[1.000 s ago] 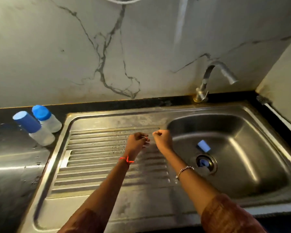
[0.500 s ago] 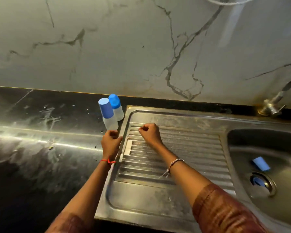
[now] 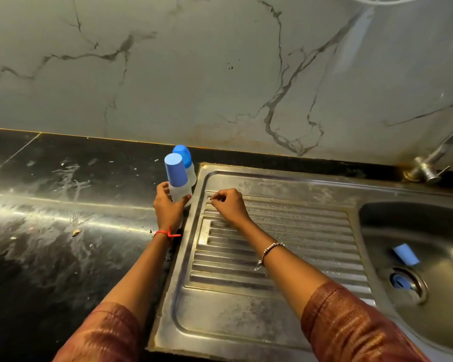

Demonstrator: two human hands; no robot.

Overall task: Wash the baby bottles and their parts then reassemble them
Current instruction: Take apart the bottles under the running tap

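Since half a second ago the left grip (image 3: pixel 168 207) has closed the last gap and now wraps the lower, translucent body of the nearer baby bottle (image 3: pixel 177 176), thumb on one side and fingers on the other. The bottle stands upright on the dark worktop (image 3: pixel 63 205). A second bottle (image 3: pixel 185 155) stands just beyond the first, touching it or nearly so.

The right grip (image 3: pixel 229 206) hovers just to the right, over the drainboard (image 3: pixel 285 231). Its fingers are curled tight against the thumb, and whether they pinch anything small I cannot tell.

Judging from here, the hold sits low on a tall, capped bottle, so a quick lift could tip it or knock its neighbour over on the worktop. The smooth plastic might also slip. Well to the right of both grips, a blue piece (image 3: pixel 406 254) lies in the sink basin (image 3: pixel 442 231) near the drain and could be missed in the wash.
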